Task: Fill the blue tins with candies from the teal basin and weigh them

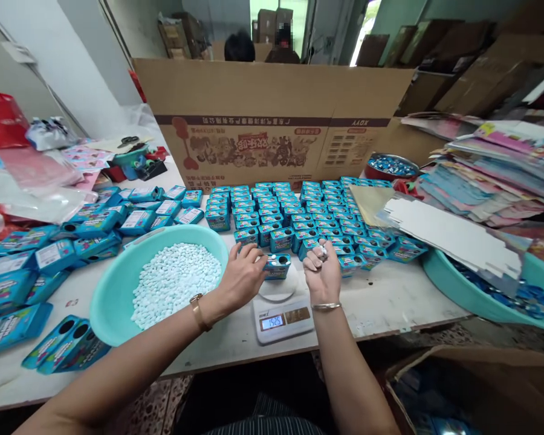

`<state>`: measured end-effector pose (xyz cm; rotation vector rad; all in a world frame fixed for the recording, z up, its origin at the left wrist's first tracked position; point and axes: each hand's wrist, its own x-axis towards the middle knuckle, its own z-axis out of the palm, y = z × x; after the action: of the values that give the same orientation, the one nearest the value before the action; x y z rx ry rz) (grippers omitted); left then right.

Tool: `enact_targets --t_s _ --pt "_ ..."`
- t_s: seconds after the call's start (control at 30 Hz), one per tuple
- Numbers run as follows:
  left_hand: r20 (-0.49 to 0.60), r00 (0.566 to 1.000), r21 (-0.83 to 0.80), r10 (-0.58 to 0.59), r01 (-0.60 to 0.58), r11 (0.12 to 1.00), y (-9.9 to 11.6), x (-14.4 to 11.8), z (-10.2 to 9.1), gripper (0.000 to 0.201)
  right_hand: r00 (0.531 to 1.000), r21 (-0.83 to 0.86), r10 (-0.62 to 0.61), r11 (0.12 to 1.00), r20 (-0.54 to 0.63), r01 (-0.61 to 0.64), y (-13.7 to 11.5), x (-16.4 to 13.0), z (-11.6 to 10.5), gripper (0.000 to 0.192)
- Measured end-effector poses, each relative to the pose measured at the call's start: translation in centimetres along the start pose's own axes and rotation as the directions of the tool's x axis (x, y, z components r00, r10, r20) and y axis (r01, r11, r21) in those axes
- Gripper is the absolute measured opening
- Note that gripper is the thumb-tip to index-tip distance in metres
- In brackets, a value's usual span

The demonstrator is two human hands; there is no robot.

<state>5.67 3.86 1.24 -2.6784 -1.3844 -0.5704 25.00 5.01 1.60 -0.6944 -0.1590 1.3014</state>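
Observation:
A small blue box point(276, 267) with holes in its top stands on the round plate of a white digital scale point(284, 320). Several white pieces show on that top. My left hand point(242, 275) has its fingers curled at the box's left end, gripping it there; the thumb is mostly hidden. Right of the scale, my right hand point(323, 275) is turned palm up, its fingers closed around a few small whitish candies. Beside my left forearm sits a turquoise basin point(106, 284) with pale candies point(176, 281) in it. The scale display is lit and seems to read 152.5.
Rows of blue boxes point(281, 238) stand behind the scale, backed by a cardboard sheet point(272, 90). More boxes point(54, 257) lie at left. Another basin point(453, 290) holds shiny blue pieces under white card point(457, 235). An open carton point(480, 362) sits lower right. Two people are beyond.

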Motion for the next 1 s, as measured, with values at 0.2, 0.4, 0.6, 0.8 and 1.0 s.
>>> enact_targets --t_s 0.2,0.4,0.6,0.8,1.0 --pt "0.006 1.0 -0.025 0.01 -0.01 1.0 0.8 1.1 1.8 0.027 0.998 -0.1 -0.059 0.993 0.036 0.062 0.0 0.5 0.1 0.032" --pt "-0.025 0.999 -0.18 0.023 -0.027 0.983 1.3 2.6 2.4 0.024 0.988 -0.336 -0.06 0.936 0.139 0.105 0.6 0.7 -0.6 0.039" --pt "0.002 0.995 -0.31 -0.104 0.1 0.946 2.1 4.6 3.1 0.01 0.978 -0.44 0.04 0.896 0.203 0.055 0.4 0.8 -0.6 0.042" --pt "0.039 0.967 -0.567 -0.25 0.228 0.792 1.4 5.2 2.7 0.019 0.95 -0.459 0.174 0.888 0.259 -0.037 -0.2 0.8 -0.6 0.041" --pt "0.267 0.954 -0.924 -0.135 0.294 0.246 0.8 6.4 2.0 0.023 0.901 -0.48 0.275 0.873 0.334 -0.089 0.3 0.4 0.5 0.037"
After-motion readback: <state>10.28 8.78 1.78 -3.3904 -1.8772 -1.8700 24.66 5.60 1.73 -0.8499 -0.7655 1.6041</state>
